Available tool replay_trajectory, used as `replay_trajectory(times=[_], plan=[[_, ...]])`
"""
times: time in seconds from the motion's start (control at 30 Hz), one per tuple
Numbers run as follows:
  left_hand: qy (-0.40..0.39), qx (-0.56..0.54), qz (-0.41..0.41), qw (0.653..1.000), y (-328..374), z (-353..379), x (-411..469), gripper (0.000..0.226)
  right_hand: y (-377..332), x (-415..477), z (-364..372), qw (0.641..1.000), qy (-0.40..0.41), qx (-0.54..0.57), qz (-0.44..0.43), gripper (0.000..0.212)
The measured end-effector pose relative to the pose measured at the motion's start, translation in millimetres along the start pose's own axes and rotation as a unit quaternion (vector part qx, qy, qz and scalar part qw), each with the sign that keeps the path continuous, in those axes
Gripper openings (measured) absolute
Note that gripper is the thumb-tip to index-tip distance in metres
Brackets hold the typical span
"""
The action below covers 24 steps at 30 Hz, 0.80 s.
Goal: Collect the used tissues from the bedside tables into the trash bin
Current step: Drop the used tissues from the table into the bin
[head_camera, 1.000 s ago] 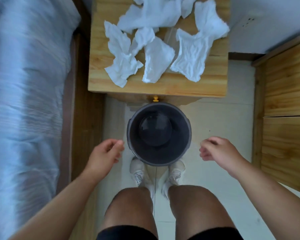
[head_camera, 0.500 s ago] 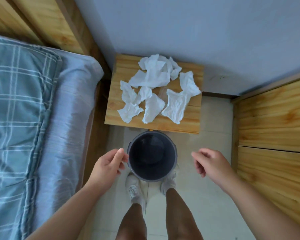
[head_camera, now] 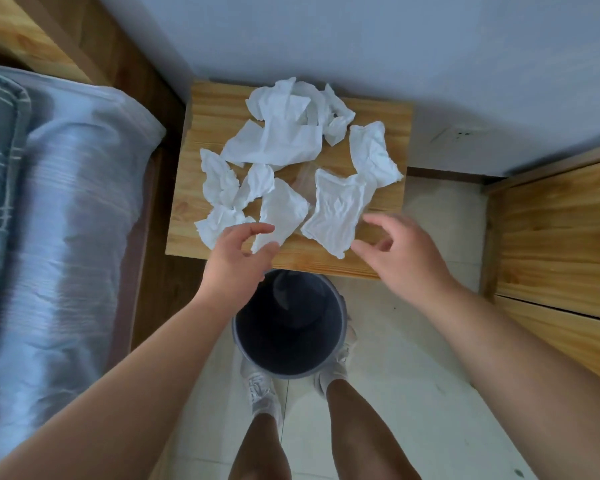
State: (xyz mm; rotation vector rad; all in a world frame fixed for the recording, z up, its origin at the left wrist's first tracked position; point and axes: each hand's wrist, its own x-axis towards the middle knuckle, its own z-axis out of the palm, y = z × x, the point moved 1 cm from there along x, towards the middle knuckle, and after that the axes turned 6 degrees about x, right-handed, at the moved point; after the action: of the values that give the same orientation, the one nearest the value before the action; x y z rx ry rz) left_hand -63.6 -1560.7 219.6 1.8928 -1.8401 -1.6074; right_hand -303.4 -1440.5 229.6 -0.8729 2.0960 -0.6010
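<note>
Reaching out over the near edge of the light pine bedside worktop [head_camera: 201,140], both hands are empty and spread: the left hand [head_camera: 238,258] has thumb and fingers parted just short of a flat, crumpled white tissue [head_camera: 281,214] near the near edge, and the right hand [head_camera: 400,252] is splayed wide beside a larger crumpled white tissue [head_camera: 336,211] toward the near right corner. Neither hand appears to touch paper yet. More white tissues lie scattered across the worktop, with a big bunched heap of tissues [head_camera: 284,133] toward the far edge and a twisted pair of tissues [head_camera: 219,199] along the left edge. The round dark grey plastic trash bin [head_camera: 288,370] stands on the tiled floor [head_camera: 413,393] just below the near edge, between the person's feet, and its inside looks empty, so the collecting seems not to have begun; every visible tissue is left to move. Compared with half a second ago, the hands have risen from either side of the bin's rim to the worktop, and the view has drawn closer to it, with less of the bed [head_camera: 66,220] showing.
</note>
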Motion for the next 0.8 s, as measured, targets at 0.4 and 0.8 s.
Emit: replay_trajectory(times=[0.4, 0.8], plan=[[0.020, 0.052, 0.007, 0.998, -13, 15, 31, 0.039, -5, 50, 37, 0.978, -0.019, -0.146, -0.149, 0.062], [0.011, 0.009, 0.016, 1.000, 9, -6, 10, 0.016, -26, 36, 21, 0.983, 0.031, -0.102, -0.148, 0.026]])
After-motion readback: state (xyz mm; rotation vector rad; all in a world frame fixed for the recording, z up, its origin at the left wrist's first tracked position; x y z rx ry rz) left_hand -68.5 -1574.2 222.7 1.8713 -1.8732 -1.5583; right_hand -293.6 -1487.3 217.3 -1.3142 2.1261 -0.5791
